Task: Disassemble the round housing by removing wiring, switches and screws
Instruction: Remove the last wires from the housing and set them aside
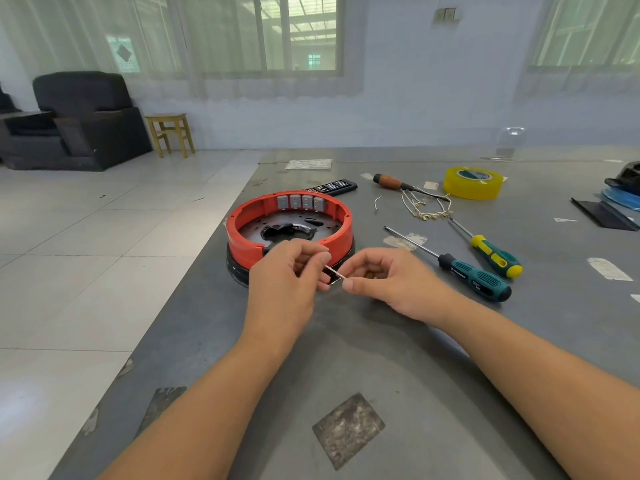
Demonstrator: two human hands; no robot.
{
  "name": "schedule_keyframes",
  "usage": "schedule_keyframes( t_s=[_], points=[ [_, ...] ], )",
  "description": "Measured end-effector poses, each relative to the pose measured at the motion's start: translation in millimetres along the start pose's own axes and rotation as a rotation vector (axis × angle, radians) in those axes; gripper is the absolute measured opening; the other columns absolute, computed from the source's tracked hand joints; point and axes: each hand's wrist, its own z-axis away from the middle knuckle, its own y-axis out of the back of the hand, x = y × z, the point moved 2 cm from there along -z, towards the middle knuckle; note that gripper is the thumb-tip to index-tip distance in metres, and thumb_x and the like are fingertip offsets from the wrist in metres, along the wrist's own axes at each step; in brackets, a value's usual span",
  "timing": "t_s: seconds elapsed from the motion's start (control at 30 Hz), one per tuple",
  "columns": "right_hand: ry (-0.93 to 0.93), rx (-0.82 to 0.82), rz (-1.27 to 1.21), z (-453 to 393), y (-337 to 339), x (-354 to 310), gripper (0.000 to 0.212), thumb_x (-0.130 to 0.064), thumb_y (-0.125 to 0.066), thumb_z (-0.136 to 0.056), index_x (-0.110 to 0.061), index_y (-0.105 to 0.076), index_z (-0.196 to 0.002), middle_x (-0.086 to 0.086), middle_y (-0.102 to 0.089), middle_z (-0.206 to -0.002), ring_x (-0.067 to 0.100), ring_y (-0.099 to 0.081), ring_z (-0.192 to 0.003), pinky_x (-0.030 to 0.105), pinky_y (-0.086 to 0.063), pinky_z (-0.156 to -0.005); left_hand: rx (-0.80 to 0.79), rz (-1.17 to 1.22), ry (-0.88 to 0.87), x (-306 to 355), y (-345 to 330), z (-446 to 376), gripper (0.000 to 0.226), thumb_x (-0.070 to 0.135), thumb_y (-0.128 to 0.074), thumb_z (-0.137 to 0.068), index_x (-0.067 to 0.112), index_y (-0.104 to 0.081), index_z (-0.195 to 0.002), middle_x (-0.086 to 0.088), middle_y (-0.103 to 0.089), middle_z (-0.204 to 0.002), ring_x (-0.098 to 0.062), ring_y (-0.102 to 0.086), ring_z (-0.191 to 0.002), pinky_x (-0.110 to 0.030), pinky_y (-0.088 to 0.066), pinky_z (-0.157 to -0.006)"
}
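The round red housing (249,233) stands on a black base near the table's left edge, with several grey switches (300,201) lined along its far inner wall and black parts on its floor. Just in front of it, my left hand (287,275) and my right hand (388,278) pinch the two ends of a short white wire (335,271) between fingertips, held above the table. Both hands have curled fingers.
A bundle of removed white wires (426,206) lies behind right. Two teal-handled screwdrivers (474,277) (495,256), a wooden-handled tool (391,182), a yellow tape roll (472,182) and a black bit case (332,187) lie on the grey table (381,358). The table edge runs down the left.
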Motion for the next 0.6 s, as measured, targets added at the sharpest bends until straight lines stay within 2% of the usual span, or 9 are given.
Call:
schedule_keyframes(
  t_s=[0.2,0.33,0.4,0.5,0.53,0.6],
  points=[
    [-0.025,0.004,0.014,1.2,4.0,4.9,0.004,-0.022,-0.074,-0.093,-0.02,-0.075,-0.095,0.002,-0.078,-0.088,0.011,-0.07,-0.081,0.02,-0.055,-0.074,0.02,-0.07,-0.128,2.6,9.3,-0.4,0.021,0.009,-0.072,-0.097,0.03,-0.074,-0.098,0.008,-0.072,-0.087,-0.008,-0.072,-0.067,-0.016,-0.057,-0.067],
    [-0.038,0.006,-0.021,2.9,0.6,3.2,0.005,-0.024,-0.074,-0.089,-0.02,-0.074,-0.089,0.004,-0.076,-0.083,0.019,-0.067,-0.077,0.041,-0.057,-0.078,0.01,-0.098,-0.187,6.6,5.2,-1.4,0.018,0.009,-0.073,-0.097,0.026,-0.075,-0.102,0.008,-0.071,-0.09,-0.008,-0.072,-0.068,-0.017,-0.057,-0.067],
    [-0.043,0.023,-0.023,4.1,-0.8,1.3,0.007,-0.025,-0.073,-0.087,-0.017,-0.073,-0.087,0.004,-0.074,-0.079,0.018,-0.065,-0.073,0.043,-0.055,-0.076,-0.012,-0.13,-0.229,10.5,1.2,-3.5,0.018,0.007,-0.074,-0.096,0.023,-0.076,-0.103,0.007,-0.07,-0.09,-0.008,-0.071,-0.07,-0.022,-0.058,-0.068],
    [-0.04,0.095,-0.017,4.2,1.9,-1.4,0.006,-0.028,-0.069,-0.08,-0.022,-0.071,-0.08,-0.001,-0.069,-0.072,0.015,-0.06,-0.067,0.037,-0.05,-0.07,-0.048,-0.277,-0.395,19.3,-6.6,-11.5,0.013,0.009,-0.075,-0.095,0.016,-0.075,-0.106,0.005,-0.068,-0.101,-0.006,-0.066,-0.084,-0.023,-0.055,-0.08],
    [-0.035,0.138,0.0,2.9,5.7,-2.5,0.006,-0.029,-0.067,-0.078,-0.025,-0.07,-0.078,-0.003,-0.068,-0.07,0.013,-0.059,-0.066,0.037,-0.05,-0.069,-0.044,-0.347,-0.462,22.4,-10.8,-15.1,0.014,0.012,-0.075,-0.095,0.015,-0.074,-0.109,0.004,-0.066,-0.107,-0.005,-0.061,-0.091,-0.021,-0.051,-0.085],
    [-0.061,0.243,0.053,1.5,16.4,-2.9,0.01,-0.032,-0.063,-0.074,-0.024,-0.069,-0.077,-0.003,-0.068,-0.068,0.011,-0.059,-0.065,0.043,-0.054,-0.07,-0.024,-0.437,-0.489,27.5,-18.4,-25.2,0.021,0.022,-0.074,-0.097,0.016,-0.071,-0.117,0.003,-0.063,-0.117,-0.011,-0.056,-0.104,-0.02,-0.043,-0.094]
  ],
)
